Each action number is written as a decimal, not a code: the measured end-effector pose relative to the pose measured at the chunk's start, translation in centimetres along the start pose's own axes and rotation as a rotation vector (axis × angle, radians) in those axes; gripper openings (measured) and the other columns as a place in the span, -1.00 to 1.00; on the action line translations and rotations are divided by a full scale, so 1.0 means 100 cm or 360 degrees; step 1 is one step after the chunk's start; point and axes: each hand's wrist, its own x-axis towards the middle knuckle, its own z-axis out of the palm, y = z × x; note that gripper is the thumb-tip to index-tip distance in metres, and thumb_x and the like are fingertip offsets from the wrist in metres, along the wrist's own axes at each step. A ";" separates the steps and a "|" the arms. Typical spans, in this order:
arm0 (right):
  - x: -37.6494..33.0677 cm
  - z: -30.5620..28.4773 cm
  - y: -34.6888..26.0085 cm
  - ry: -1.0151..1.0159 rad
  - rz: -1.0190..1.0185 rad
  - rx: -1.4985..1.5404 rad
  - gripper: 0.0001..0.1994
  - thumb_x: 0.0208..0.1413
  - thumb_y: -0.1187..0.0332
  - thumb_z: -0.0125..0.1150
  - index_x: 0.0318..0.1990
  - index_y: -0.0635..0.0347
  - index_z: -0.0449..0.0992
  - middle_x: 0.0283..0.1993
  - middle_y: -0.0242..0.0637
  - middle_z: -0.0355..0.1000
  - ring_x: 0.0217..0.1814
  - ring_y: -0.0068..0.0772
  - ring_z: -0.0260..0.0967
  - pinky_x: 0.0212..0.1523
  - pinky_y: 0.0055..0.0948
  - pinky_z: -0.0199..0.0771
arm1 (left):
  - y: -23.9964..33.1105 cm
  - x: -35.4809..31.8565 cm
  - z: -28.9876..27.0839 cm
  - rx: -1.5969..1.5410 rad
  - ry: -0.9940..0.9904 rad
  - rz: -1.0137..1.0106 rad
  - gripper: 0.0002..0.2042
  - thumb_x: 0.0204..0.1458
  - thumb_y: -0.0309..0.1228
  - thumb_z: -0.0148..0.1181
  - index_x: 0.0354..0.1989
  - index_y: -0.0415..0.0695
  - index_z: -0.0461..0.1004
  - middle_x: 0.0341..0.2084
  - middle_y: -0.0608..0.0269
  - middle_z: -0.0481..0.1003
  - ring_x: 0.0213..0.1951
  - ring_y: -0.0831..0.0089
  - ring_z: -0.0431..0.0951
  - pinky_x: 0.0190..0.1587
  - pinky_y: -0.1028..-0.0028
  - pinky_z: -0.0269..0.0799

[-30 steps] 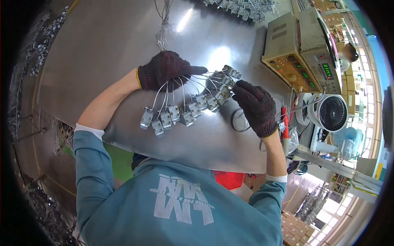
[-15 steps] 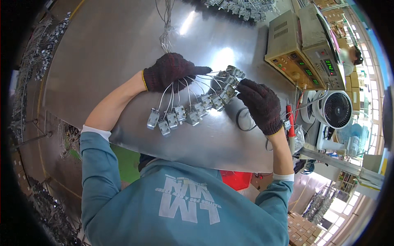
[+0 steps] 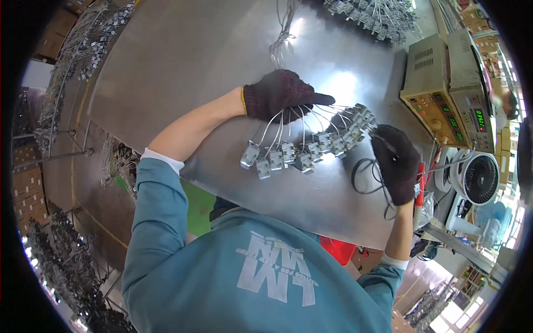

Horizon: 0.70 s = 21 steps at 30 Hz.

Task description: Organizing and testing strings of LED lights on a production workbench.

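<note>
My left hand (image 3: pixel 283 97), in a dark knitted glove, is closed around a bundle of thin grey-white cables (image 3: pixel 279 53). The cables fan out from under it to several small grey metal boxes (image 3: pixel 304 162), which hang or rest in a curved row over the metal table. My right hand (image 3: pixel 396 165), gloved alike, is just right of the far right boxes (image 3: pixel 363 116), its fingertips close to them. Its fingers are curled together; what they hold, if anything, is hidden. A looped dark cable (image 3: pixel 358 186) lies beside this hand.
Two stacked bench instruments (image 3: pixel 444 119) with lit green displays stand at the right. A red rod-shaped probe (image 3: pixel 420 183) is beside my right wrist, with a small fan (image 3: pixel 478 178) farther right. More boxes on cables (image 3: pixel 377 19) lie at the table's (image 3: pixel 183 72) far side.
The whole view has shifted, so everything sits farther right. My right hand has drawn slightly back from the end boxes. My left hand keeps its hold on the cables.
</note>
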 end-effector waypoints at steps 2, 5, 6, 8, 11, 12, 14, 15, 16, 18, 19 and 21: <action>-0.003 -0.011 -0.002 -0.0083 0.0184 -0.0247 -0.78 0.29 0.49 0.51 0.06 0.24 0.72 0.01 -0.11 0.71 0.04 -0.24 0.72 0.06 -0.36 0.70 | -0.001 0.004 0.001 -0.0052 0.0024 0.0042 -0.22 0.13 -0.36 0.38 0.60 0.20 0.32 -0.32 0.26 0.63 -0.38 0.10 0.65 -0.30 0.12 0.59; -0.005 -0.021 0.005 -0.0316 0.0092 -0.0675 -0.74 0.29 0.47 0.49 0.11 0.18 0.71 0.02 -0.10 0.68 0.05 -0.09 0.69 0.12 -0.24 0.68 | 0.002 0.006 -0.001 0.0030 0.0005 0.0060 -0.24 0.12 -0.37 0.39 0.57 0.16 0.35 -0.34 0.24 0.62 -0.38 0.11 0.65 -0.31 0.13 0.58; -0.005 -0.018 0.002 -0.0293 -0.0024 -0.0820 -0.67 0.26 0.47 0.48 0.17 0.15 0.68 0.06 -0.11 0.66 0.10 -0.03 0.65 0.17 -0.16 0.64 | 0.004 0.006 -0.002 0.0008 0.0004 0.0050 -0.24 0.11 -0.37 0.40 0.57 0.15 0.36 -0.34 0.24 0.62 -0.39 0.11 0.65 -0.32 0.13 0.57; -0.002 -0.008 -0.005 -0.0246 -0.0136 -0.0954 -0.60 0.22 0.47 0.47 0.22 0.12 0.65 0.11 -0.12 0.64 0.15 0.03 0.60 0.22 -0.07 0.60 | 0.005 0.005 -0.004 0.0000 -0.0012 0.0054 -0.24 0.11 -0.38 0.40 0.56 0.14 0.38 -0.35 0.23 0.62 -0.39 0.11 0.65 -0.32 0.14 0.57; 0.006 0.013 -0.004 -0.0226 -0.0301 -0.1111 -0.37 0.03 0.44 0.54 0.33 -0.09 0.61 0.14 -0.20 0.58 0.24 0.03 0.50 0.26 -0.02 0.56 | 0.008 0.005 -0.007 0.0120 -0.0153 -0.0019 -0.20 0.05 -0.39 0.43 0.57 0.15 0.37 -0.35 0.24 0.62 -0.41 0.10 0.64 -0.32 0.14 0.57; 0.009 0.018 0.000 -0.0201 -0.0281 -0.1123 -0.37 0.03 0.44 0.54 0.33 -0.09 0.61 0.14 -0.20 0.58 0.24 0.03 0.50 0.26 -0.02 0.56 | 0.007 0.005 -0.008 0.0080 -0.0080 0.0012 -0.19 0.04 -0.39 0.42 0.57 0.16 0.37 -0.34 0.24 0.62 -0.39 0.10 0.64 -0.31 0.14 0.58; 0.019 0.025 0.008 -0.0208 -0.0357 -0.1286 -0.32 -0.03 0.45 0.55 0.34 -0.22 0.63 0.08 -0.24 0.56 0.24 0.02 0.49 0.27 -0.01 0.57 | 0.006 0.005 -0.010 0.0045 -0.0016 0.0067 -0.19 0.03 -0.38 0.41 0.58 0.18 0.37 -0.34 0.24 0.63 -0.38 0.10 0.65 -0.30 0.13 0.58; 0.023 0.025 0.010 -0.0249 -0.0375 -0.1235 -0.30 -0.06 0.46 0.55 0.32 -0.30 0.64 0.02 -0.29 0.55 0.22 -0.01 0.48 0.26 -0.04 0.58 | 0.006 0.007 -0.011 0.0028 0.0016 0.0067 -0.19 0.03 -0.37 0.39 0.57 0.20 0.38 -0.34 0.22 0.62 -0.38 0.09 0.65 -0.30 0.12 0.58; 0.030 0.029 0.015 -0.0278 -0.0421 -0.1233 -0.33 -0.05 0.44 0.54 0.30 -0.33 0.64 0.01 -0.30 0.55 0.20 -0.03 0.49 0.22 -0.06 0.59 | 0.006 0.009 -0.013 0.0009 0.0048 0.0070 -0.20 0.03 -0.37 0.38 0.57 0.22 0.38 -0.35 0.20 0.61 -0.38 0.07 0.65 -0.29 0.10 0.58; 0.034 0.041 0.020 -0.0259 -0.0460 -0.1389 -0.49 0.04 0.37 0.47 0.17 -0.39 0.69 -0.04 -0.33 0.56 0.14 -0.07 0.50 0.10 -0.12 0.59 | 0.008 0.008 -0.023 -0.0103 0.0024 0.0065 -0.24 0.04 -0.36 0.36 0.54 0.23 0.43 -0.36 0.18 0.61 -0.39 0.05 0.64 -0.27 0.06 0.58; 0.045 0.044 0.011 -0.0343 -0.0414 -0.1360 -0.56 0.07 0.37 0.44 0.12 -0.38 0.70 -0.06 -0.34 0.56 0.13 -0.08 0.51 0.10 -0.12 0.58 | 0.011 0.004 -0.031 -0.0116 0.0026 0.0041 -0.24 0.03 -0.35 0.37 0.53 0.22 0.45 -0.37 0.18 0.62 -0.39 0.04 0.64 -0.27 0.04 0.57; 0.057 0.051 0.006 -0.0406 -0.0292 -0.1393 -0.67 0.10 0.37 0.37 0.01 -0.30 0.71 -0.05 -0.36 0.59 0.13 -0.10 0.50 0.14 -0.12 0.53 | 0.010 -0.002 -0.032 -0.0021 -0.0006 0.0008 -0.25 0.02 -0.35 0.37 0.52 0.14 0.46 -0.39 0.18 0.61 -0.37 0.06 0.63 -0.27 0.06 0.55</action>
